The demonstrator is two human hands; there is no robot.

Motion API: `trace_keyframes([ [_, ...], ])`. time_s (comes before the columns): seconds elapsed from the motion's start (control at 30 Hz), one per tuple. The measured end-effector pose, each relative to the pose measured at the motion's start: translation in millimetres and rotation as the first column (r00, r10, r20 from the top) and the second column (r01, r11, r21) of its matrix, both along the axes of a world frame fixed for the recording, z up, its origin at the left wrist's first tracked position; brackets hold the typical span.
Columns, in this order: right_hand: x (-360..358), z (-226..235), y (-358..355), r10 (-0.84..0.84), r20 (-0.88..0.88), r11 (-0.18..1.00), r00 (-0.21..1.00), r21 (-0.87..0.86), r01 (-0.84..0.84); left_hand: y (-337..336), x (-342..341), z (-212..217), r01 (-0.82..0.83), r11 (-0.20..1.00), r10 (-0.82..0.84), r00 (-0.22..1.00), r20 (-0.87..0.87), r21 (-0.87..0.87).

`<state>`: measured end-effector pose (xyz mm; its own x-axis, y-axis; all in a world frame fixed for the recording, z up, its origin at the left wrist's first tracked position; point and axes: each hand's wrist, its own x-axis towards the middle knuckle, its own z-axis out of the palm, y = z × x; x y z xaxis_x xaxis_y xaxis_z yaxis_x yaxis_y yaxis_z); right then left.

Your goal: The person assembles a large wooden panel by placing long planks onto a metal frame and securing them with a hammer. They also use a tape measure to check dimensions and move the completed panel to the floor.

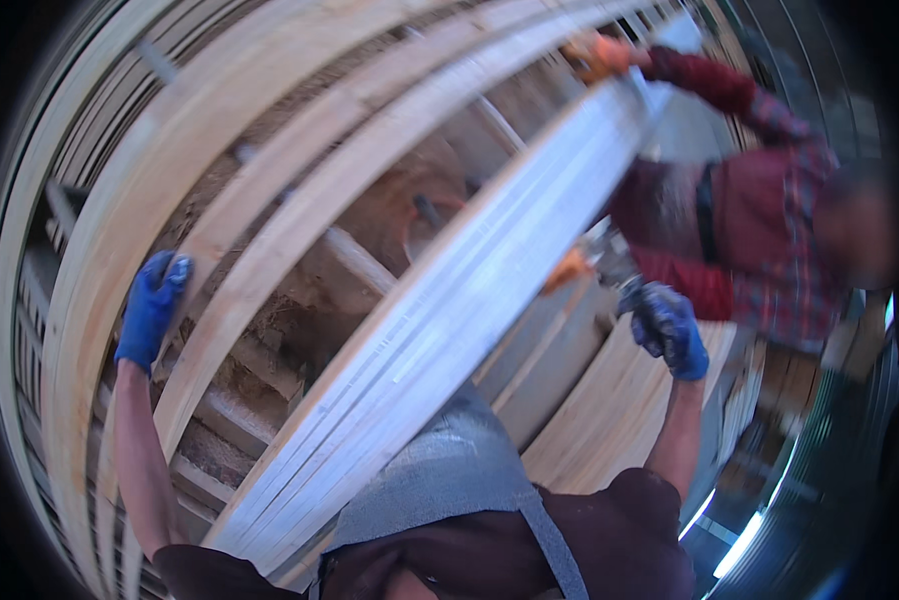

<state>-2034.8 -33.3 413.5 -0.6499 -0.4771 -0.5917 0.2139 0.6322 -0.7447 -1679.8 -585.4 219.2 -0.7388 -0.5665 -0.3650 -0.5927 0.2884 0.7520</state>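
Note:
My left hand (152,312), in a blue glove, is closed on the edge of a long pale wooden board (299,155) at the left. My right hand (667,330), in a blue glove with a grey, dirty palm, is raised on the right with its fingers curled. A blurred silvery object (614,262) extends from it; I cannot make out its kind. Between my hands a stack of long boards (439,310) with whitish faces slants from near my apron up to the far right.
A co-worker in a red plaid shirt (769,230) stands across the stack. One of their orange gloves (601,57) is at its far end, the other (567,268) beside its side. Bare boards (609,400) are piled at right. Cross bars (359,258) lie under the boards at left.

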Motion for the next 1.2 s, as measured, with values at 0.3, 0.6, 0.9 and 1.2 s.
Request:
trace_keyframes([
  [0.3,102.9,-250.2,108.4,-0.244,0.293,0.966,0.925,0.155,0.206,-138.2,93.8,-108.6,0.024,0.983,-0.026,1.000,-0.009,-0.181],
  [0.6,69.8,-351.3,58.7,-0.092,-0.007,0.996,0.996,-0.013,0.092,-101.8,49.4,-28.4,-0.266,0.964,0.265,0.936,0.230,-0.029],
  [0.9,0.2,-399.6,-16.0,0.442,-0.554,0.892,0.705,0.187,-0.412,-70.4,30.4,-17.6,-0.292,0.956,0.293,0.941,0.169,-0.031],
  [1.2,-9.8,-414.8,-65.1,0.641,-0.350,0.762,0.683,0.395,-0.513,-66.2,29.5,-16.8,-0.265,0.955,0.293,0.911,0.291,-0.133],
])
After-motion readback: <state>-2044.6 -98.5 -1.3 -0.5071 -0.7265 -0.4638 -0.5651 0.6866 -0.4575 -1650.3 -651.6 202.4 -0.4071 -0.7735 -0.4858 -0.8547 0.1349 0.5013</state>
